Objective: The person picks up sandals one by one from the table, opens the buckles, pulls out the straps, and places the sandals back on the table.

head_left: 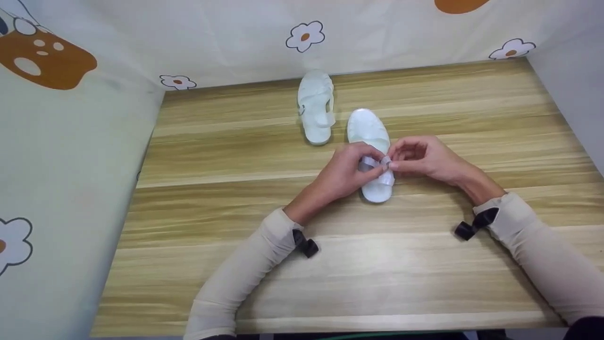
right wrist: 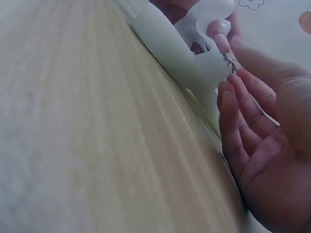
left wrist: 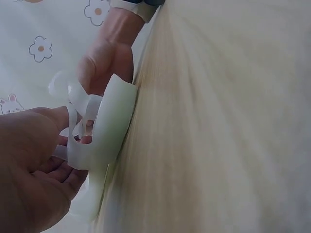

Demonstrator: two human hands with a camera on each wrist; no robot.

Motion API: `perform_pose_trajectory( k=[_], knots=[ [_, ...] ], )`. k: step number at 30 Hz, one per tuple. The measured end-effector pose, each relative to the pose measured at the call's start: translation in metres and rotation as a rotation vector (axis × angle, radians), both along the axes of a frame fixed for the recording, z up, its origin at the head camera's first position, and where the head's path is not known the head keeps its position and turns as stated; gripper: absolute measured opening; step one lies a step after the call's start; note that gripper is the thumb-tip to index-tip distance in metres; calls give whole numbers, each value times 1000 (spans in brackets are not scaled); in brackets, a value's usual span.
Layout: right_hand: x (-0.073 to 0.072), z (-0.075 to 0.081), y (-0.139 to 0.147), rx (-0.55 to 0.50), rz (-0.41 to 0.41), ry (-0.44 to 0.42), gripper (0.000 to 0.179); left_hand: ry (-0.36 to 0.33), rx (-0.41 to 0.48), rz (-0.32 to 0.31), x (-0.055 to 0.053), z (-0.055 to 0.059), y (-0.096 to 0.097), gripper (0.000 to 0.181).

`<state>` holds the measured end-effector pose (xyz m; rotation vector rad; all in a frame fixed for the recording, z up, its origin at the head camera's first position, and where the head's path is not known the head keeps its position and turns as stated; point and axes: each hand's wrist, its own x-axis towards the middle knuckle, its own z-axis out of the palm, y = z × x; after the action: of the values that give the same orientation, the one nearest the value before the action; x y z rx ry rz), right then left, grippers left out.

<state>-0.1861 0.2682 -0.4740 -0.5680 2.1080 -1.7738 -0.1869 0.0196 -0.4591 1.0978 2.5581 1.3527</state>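
Observation:
A pale whitish sandal (head_left: 367, 126) lies on the wooden table with its toe pointing away from me. My left hand (head_left: 347, 172) reaches over it from the left and pinches its translucent ankle strap (head_left: 370, 162) between thumb and fingers. From the right, my right hand (head_left: 432, 158) pinches the strap's end by a small metal buckle (right wrist: 230, 62) at the sandal's outer side. Both hands' fingertips meet there. In the left wrist view the sandal's heel (left wrist: 114, 116) shows beside the strap loop. Fingers partly hide how the strap sits in the buckle.
A matching sandal (head_left: 315, 89) lies farther back to the left, near the table's rear edge, its strap hanging at its right side. Patterned cloth walls (head_left: 236, 42) enclose the wood-grain table (head_left: 226, 212) at the back and sides.

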Motion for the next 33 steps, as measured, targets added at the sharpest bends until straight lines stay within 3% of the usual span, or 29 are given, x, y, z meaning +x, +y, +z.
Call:
perform_pose_trajectory(
  k=[8,16,23,30,33],
  knots=[
    [0,8,-5,68,40,89,17,58,-14,34,2,-1,-2,16],
    [1,13,-8,99,37,131,16,8,-23,39,1,3,0,17],
    [11,30,-17,113,7,155,16,-5,-43,49,1,4,2,19],
    [5,16,-14,141,-16,216,15,5,-41,46,1,5,1,18],
    [6,18,-17,168,-33,254,13,19,-37,45,1,5,1,17]
  ],
)
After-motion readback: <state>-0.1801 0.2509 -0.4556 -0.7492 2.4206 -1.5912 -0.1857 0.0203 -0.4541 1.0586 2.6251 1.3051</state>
